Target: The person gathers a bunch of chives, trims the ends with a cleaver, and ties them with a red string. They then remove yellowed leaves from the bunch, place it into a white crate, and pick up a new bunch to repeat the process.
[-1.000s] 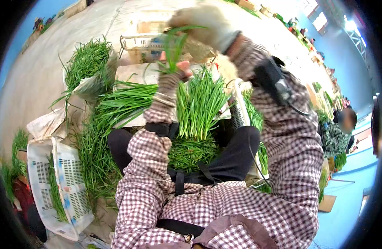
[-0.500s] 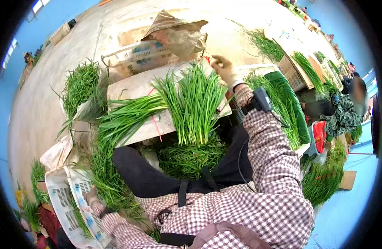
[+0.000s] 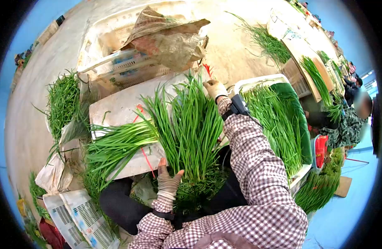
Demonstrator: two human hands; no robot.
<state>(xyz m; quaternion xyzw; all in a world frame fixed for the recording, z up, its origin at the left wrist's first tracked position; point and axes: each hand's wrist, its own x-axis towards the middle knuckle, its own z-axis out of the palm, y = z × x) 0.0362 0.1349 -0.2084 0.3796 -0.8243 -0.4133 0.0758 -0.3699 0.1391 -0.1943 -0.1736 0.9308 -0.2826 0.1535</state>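
A large bundle of garlic chives (image 3: 191,128) lies on the board (image 3: 112,99) in front of me, cut ends toward my lap. At its lower left is my left hand (image 3: 168,181), gloved with bare fingertips, thumb and fingers apart and holding nothing. By the bundle's upper right edge, my gloved right hand (image 3: 215,89) has curled fingers; what they hold, if anything, is hidden. Red ties (image 3: 207,69) lie just above it. A smaller chive bundle (image 3: 120,143) lies crosswise at the left, with a red strip (image 3: 148,161) under it.
A white crate (image 3: 91,54) with a dirty sack (image 3: 166,41) over it stands beyond the board. To the right is a crate of chives (image 3: 270,120) with green cloth (image 3: 292,120). Loose greens (image 3: 195,191) fill the space between my legs. A co-worker (image 3: 344,124) sits at far right.
My left hand has come from the white crate at lower left to the large bundle's cut ends. My right hand has drawn back toward me from beside the red ties. The view has shifted.
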